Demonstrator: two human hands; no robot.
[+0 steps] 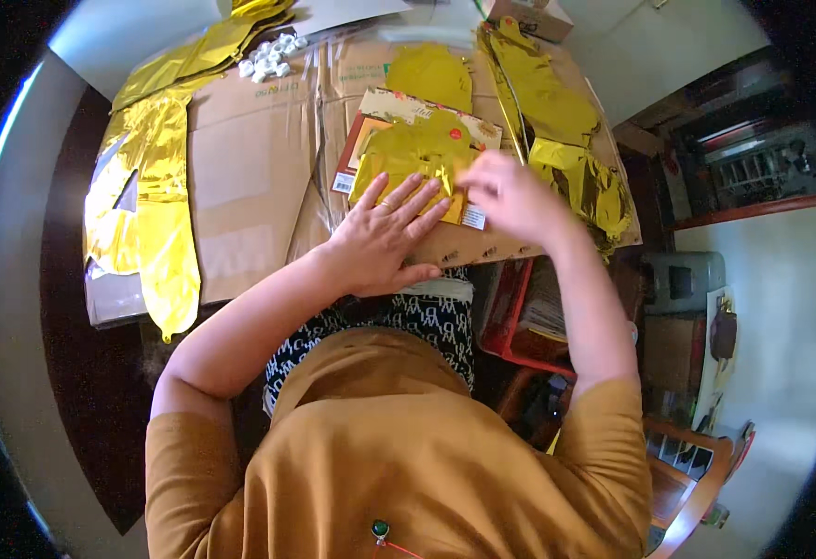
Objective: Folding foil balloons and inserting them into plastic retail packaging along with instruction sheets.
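Note:
A deflated gold foil balloon [406,151] lies folded over a flat printed box [484,132] near the front edge of the cardboard [245,182]. My left hand [382,228] rests flat on the foil's near part, fingers spread, a ring on one of them. At the foil's right side is my right hand [512,197], slightly blurred, its fingers curled and pressed together. Whatever is between those fingertips is hidden. Just beyond the box lies another gold foil piece [431,73].
More gold foil balloons hang along the left side [168,200] and the right side [550,98] of the cardboard. A pile of small white pieces [273,58] sits at the far left. Below the right edge stands a red crate [503,349], with a wooden chair [701,489] farther right.

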